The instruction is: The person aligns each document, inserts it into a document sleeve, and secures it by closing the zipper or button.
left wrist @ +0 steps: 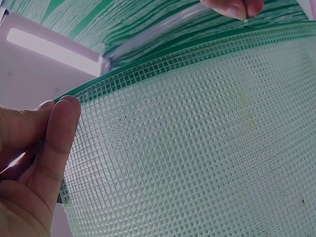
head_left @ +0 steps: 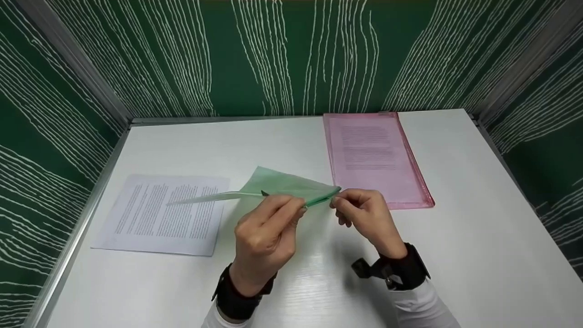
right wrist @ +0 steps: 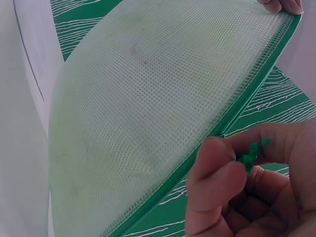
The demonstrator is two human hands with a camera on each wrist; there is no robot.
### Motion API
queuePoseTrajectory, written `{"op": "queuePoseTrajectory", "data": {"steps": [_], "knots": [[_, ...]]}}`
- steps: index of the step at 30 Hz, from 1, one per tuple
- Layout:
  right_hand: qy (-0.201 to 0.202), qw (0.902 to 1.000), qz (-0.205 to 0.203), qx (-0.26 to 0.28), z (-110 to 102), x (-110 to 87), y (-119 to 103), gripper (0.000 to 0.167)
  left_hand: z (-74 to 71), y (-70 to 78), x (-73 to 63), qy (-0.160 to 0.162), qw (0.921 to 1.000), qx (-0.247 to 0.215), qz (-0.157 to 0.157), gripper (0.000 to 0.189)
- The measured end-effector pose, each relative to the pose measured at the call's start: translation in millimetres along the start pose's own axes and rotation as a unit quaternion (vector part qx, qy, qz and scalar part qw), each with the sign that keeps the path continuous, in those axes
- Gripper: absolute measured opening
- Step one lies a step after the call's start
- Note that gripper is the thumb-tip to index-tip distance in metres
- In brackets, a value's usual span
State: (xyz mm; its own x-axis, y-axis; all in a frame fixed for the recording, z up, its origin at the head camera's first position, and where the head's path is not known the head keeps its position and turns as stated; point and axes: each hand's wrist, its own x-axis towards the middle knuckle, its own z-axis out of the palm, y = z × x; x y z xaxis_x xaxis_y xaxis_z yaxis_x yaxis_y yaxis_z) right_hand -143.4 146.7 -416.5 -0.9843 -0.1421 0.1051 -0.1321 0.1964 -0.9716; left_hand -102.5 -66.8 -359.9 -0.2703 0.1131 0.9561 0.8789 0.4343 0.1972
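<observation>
A green mesh zipper pouch [head_left: 284,181] is held up off the table between my hands, its zipper edge towards me. My left hand [head_left: 268,225] pinches one end of that edge between thumb and fingers. Further along it, the right hand [head_left: 366,216] pinches the small zipper pull, whose green cord [right wrist: 253,155] sticks out between thumb and finger. In the left wrist view the mesh side [left wrist: 187,133] spreads broad and slightly bowed. The pouch's inside is hidden.
Printed sheets of paper [head_left: 155,216] lie at the left of the white table [head_left: 473,255]. A pink zipper pouch [head_left: 371,189] with a printed page inside lies at the back right. Green walls with white lines [head_left: 296,59] enclose the table's back and sides.
</observation>
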Motion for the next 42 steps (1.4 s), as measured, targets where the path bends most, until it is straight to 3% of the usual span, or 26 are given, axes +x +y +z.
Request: {"op": "queuePoseTrajectory", "data": {"steps": [17,42], "knots": [[-0.001,1.0000,0.002,-0.006,0,1.2,1,0.017,-4.9,2.2,1.5,0.038,0.9992,-0.004,0.007,0.004],[-0.009,0.9995,0.023,-0.020,-2,6.2,10,0.016,-8.1,5.7,4.4,0.067,0.9976,0.003,0.019,0.005]]}}
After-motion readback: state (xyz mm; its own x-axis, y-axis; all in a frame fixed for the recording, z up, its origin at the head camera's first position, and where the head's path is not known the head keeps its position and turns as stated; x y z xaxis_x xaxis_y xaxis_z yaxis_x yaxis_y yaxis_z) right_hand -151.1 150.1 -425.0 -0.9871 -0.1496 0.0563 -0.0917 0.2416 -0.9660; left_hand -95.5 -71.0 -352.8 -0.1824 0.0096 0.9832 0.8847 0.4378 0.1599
